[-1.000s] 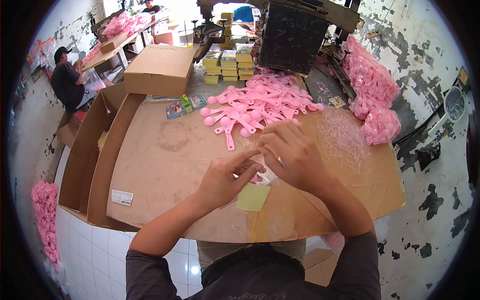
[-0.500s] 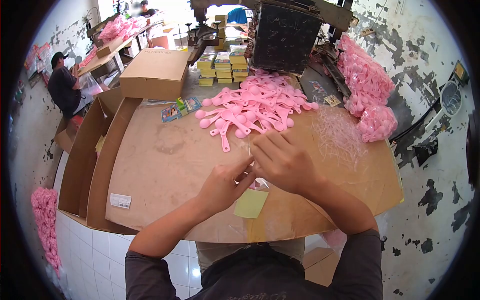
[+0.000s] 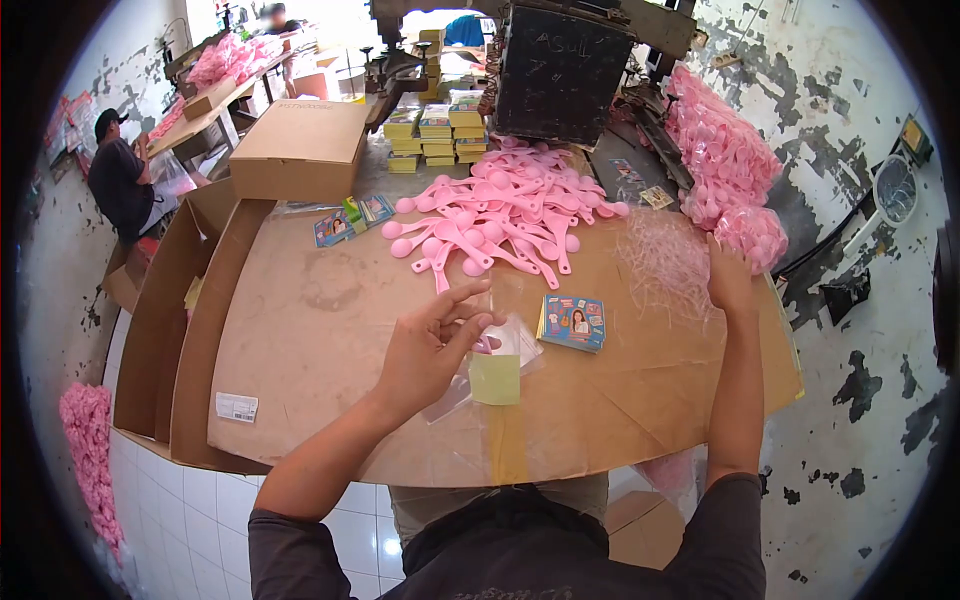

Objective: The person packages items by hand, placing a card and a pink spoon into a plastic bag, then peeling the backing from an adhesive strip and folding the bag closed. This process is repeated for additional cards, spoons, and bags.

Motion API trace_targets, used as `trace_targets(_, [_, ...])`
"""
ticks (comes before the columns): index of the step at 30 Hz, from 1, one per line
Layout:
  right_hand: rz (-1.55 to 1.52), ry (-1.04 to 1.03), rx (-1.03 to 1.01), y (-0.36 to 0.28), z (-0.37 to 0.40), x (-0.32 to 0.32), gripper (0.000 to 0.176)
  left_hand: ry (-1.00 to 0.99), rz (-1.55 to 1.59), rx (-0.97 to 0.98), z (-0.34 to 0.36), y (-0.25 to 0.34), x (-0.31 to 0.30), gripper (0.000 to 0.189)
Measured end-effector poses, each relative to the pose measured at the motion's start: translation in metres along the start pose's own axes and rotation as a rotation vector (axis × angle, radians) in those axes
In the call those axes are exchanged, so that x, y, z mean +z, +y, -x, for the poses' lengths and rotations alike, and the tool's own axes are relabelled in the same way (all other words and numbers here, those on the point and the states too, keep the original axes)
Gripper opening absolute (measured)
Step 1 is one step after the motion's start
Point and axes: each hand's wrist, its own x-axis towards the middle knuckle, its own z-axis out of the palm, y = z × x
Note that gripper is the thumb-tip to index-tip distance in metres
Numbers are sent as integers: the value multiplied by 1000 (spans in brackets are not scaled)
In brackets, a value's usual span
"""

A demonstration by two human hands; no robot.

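Note:
My left hand (image 3: pixel 432 345) is closed in a pinch over the middle of the table. At its fingertips are a clear plastic bag (image 3: pixel 455 395) and a bit of pink plastic, partly hidden. A yellow-green paper square (image 3: pixel 495 380) lies just below them. My right hand (image 3: pixel 732 277) is out to the right, fingers extended, beside a heap of thin clear plastic strips (image 3: pixel 665 260) and a bag of pink spoons (image 3: pixel 752 238). Nothing shows in it. A stack of printed cards (image 3: pixel 573 322) lies between my hands. Beyond it is a pile of pink spoons (image 3: pixel 500 205).
A closed cardboard box (image 3: pixel 300 145) and stacked card bundles (image 3: pixel 435 130) stand at the back, near a black machine box (image 3: pixel 562 75). Open cartons (image 3: pixel 165 330) line the left edge. Another person (image 3: pixel 122 180) sits at the far left.
My right hand has left my left hand and swung right to the plastic strips, uncovering the stack of cards. My left hand has shifted slightly left.

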Motion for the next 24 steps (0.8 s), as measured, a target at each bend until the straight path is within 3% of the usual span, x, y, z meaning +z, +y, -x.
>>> trace_targets(2, [63, 221, -79, 3, 9, 3, 45, 2, -11, 9, 0, 0, 2, 40])
trace_targets(5, [4, 261, -138, -91, 1, -36, 43, 8, 30, 3, -1, -2, 4, 39])
trace_targets(7, [-529, -93, 70, -152, 8, -40, 34, 18, 70, -11, -3, -4, 6, 38])
trace_targets(9, [-857, -411, -39, -199, 16, -31, 32, 42, 107, -37, -3, -9, 6, 36])
trace_targets(11, [-1044, -422, -223, -246, 28, -27, 32, 37, 158, -48, -2, -7, 7, 35])
trace_targets(14, [-1124, -591, -183, -264, 27, -15, 32, 16, 195, -42, -1, -10, 4, 34])
trace_targets(17, [-1395, -693, 1, -256, 27, 7, 27, -29, 207, -38, -5, -10, 0, 33])
trace_targets(24, [-1457, -658, 85, -249, 30, 13, 21, -87, 131, -140, -8, -22, -3, 27])
